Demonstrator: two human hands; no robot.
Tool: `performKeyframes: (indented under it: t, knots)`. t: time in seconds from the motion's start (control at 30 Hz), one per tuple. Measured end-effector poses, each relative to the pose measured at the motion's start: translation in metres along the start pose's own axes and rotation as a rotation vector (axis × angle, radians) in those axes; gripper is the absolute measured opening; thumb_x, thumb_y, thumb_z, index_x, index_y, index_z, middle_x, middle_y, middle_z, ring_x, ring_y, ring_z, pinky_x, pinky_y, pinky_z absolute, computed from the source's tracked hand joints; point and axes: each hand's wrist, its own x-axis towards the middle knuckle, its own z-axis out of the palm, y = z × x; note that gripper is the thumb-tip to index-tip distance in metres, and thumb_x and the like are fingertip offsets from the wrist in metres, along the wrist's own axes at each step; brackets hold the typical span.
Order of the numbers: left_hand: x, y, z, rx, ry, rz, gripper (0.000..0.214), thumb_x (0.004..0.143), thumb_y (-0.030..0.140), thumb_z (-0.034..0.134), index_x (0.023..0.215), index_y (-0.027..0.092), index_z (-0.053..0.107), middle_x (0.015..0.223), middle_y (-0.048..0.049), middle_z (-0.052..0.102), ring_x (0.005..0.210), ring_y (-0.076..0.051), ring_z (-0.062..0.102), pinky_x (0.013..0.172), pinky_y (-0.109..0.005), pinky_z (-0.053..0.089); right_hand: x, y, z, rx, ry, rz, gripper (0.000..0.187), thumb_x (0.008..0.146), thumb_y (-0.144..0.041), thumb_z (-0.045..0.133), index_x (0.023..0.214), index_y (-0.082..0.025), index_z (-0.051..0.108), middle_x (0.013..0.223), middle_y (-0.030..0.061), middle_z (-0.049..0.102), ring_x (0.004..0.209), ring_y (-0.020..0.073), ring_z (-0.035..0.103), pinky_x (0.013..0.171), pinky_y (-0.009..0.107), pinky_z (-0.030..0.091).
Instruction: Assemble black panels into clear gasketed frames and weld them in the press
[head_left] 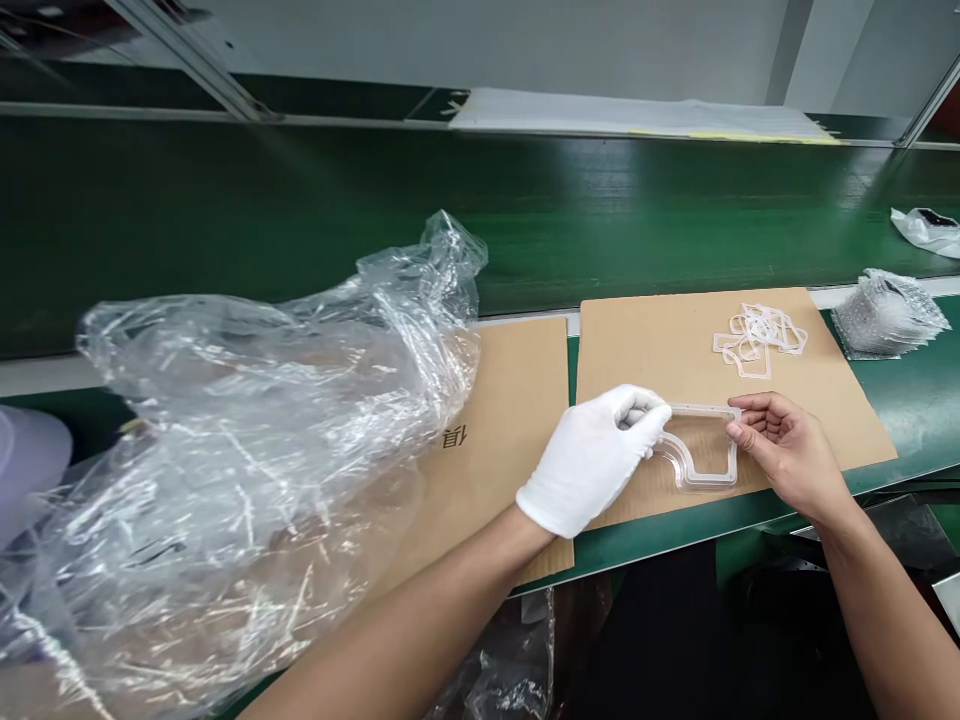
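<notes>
A clear plastic frame (684, 468) with a curved lower left side is held between both hands, just above a cardboard sheet (645, 340). My left hand (596, 455), in a white glove, pinches the frame's left end. At its upper right corner, the bare thumb and fingers of my right hand (795, 455) grip the frame. Beyond the hands, a loose pile of thin white gasket-like outlines (761, 335) lies on the same cardboard.
Left of me, a big crumpled clear plastic bag (285, 440) covers much of another cardboard sheet (525, 400). A stack of bubble-wrap pouches (889, 315) stands at the right. Behind the bench runs a green belt-like surface (600, 220), with a white wrapped item (928, 232) at its right.
</notes>
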Motion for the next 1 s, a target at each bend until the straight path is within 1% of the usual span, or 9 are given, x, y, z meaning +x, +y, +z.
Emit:
performKeyframes:
  t: [0.2, 0.4, 0.53, 0.63, 0.7, 0.77, 0.83, 0.9, 1.0]
  knots:
    - [0.001, 0.000, 0.001, 0.065, 0.008, -0.013, 0.023, 0.093, 0.044, 0.066, 0.088, 0.023, 0.075, 0.072, 0.0038, 0.075, 0.066, -0.016, 0.067, 0.073, -0.030, 0.048, 0.001, 0.001, 0.001, -0.006, -0.005, 0.003, 0.047, 0.084, -0.053, 0.087, 0.117, -0.023, 0.074, 0.094, 0.0045, 0.071, 0.086, 0.0201, 0.067, 0.077, 0.036, 0.059]
    - [0.002, 0.000, 0.002, 0.099, 0.016, -0.047, 0.023, 0.092, 0.044, 0.065, 0.087, 0.024, 0.075, 0.070, 0.0041, 0.074, 0.068, -0.017, 0.066, 0.073, -0.031, 0.047, -0.013, 0.003, -0.002, -0.063, 0.026, 0.011, 0.054, 0.088, -0.048, 0.084, 0.134, -0.027, 0.065, 0.127, 0.0076, 0.069, 0.083, 0.0163, 0.065, 0.077, 0.036, 0.059]
    - [0.003, -0.001, 0.004, 0.110, 0.023, -0.047, 0.024, 0.091, 0.045, 0.065, 0.086, 0.024, 0.074, 0.071, 0.0036, 0.072, 0.069, -0.018, 0.065, 0.075, -0.032, 0.047, -0.028, 0.006, -0.001, -0.067, -0.010, 0.045, 0.049, 0.092, -0.048, 0.080, 0.133, -0.027, 0.064, 0.128, 0.0083, 0.068, 0.085, 0.0172, 0.065, 0.077, 0.036, 0.059]
    - [0.005, -0.004, 0.004, 0.115, 0.036, -0.042, 0.027, 0.090, 0.047, 0.066, 0.100, 0.024, 0.075, 0.071, 0.0038, 0.070, 0.070, -0.019, 0.066, 0.076, -0.033, 0.048, -0.030, 0.007, -0.001, -0.089, -0.020, 0.060, 0.049, 0.093, -0.049, 0.078, 0.134, -0.027, 0.063, 0.126, 0.0087, 0.069, 0.091, 0.0201, 0.068, 0.081, 0.039, 0.060]
    - [0.006, -0.007, 0.004, 0.112, 0.049, -0.026, 0.036, 0.089, 0.048, 0.067, 0.114, 0.024, 0.073, 0.073, 0.0043, 0.070, 0.073, -0.020, 0.067, 0.079, -0.034, 0.049, -0.027, 0.006, -0.001, -0.125, -0.003, 0.050, 0.051, 0.093, -0.049, 0.078, 0.137, -0.028, 0.062, 0.125, 0.0088, 0.069, 0.100, 0.0227, 0.069, 0.089, 0.041, 0.060]
    - [0.009, -0.011, 0.004, 0.108, 0.068, -0.012, 0.040, 0.088, 0.048, 0.067, 0.120, 0.024, 0.071, 0.075, 0.0041, 0.069, 0.073, -0.020, 0.067, 0.079, -0.035, 0.050, -0.021, 0.005, 0.000, -0.145, 0.009, 0.035, 0.052, 0.094, -0.049, 0.077, 0.139, -0.028, 0.062, 0.126, 0.0095, 0.070, 0.107, 0.0248, 0.069, 0.095, 0.044, 0.059]
    - [0.012, -0.015, 0.005, 0.095, 0.097, 0.003, 0.038, 0.088, 0.047, 0.066, 0.116, 0.024, 0.073, 0.080, 0.0023, 0.070, 0.074, -0.020, 0.067, 0.079, -0.035, 0.051, -0.013, 0.004, 0.001, -0.138, 0.004, 0.029, 0.050, 0.094, -0.050, 0.076, 0.136, -0.026, 0.064, 0.127, 0.0108, 0.071, 0.111, 0.0265, 0.070, 0.097, 0.045, 0.059]
    - [0.015, -0.018, 0.006, 0.077, 0.118, 0.035, 0.031, 0.087, 0.045, 0.066, 0.108, 0.024, 0.075, 0.092, -0.0005, 0.073, 0.080, -0.020, 0.068, 0.084, -0.035, 0.052, -0.005, 0.004, 0.003, -0.124, 0.002, 0.029, 0.046, 0.093, -0.051, 0.076, 0.129, -0.025, 0.068, 0.125, 0.0117, 0.073, 0.112, 0.0280, 0.070, 0.096, 0.045, 0.059]
    - [0.020, -0.023, 0.007, 0.032, 0.063, 0.079, 0.023, 0.088, 0.042, 0.064, 0.092, 0.024, 0.077, 0.097, -0.0016, 0.077, 0.088, -0.021, 0.071, 0.089, -0.035, 0.052, 0.004, 0.005, 0.004, -0.117, 0.003, 0.040, 0.041, 0.090, -0.054, 0.077, 0.116, -0.022, 0.073, 0.115, 0.0109, 0.077, 0.108, 0.0279, 0.071, 0.094, 0.044, 0.058]
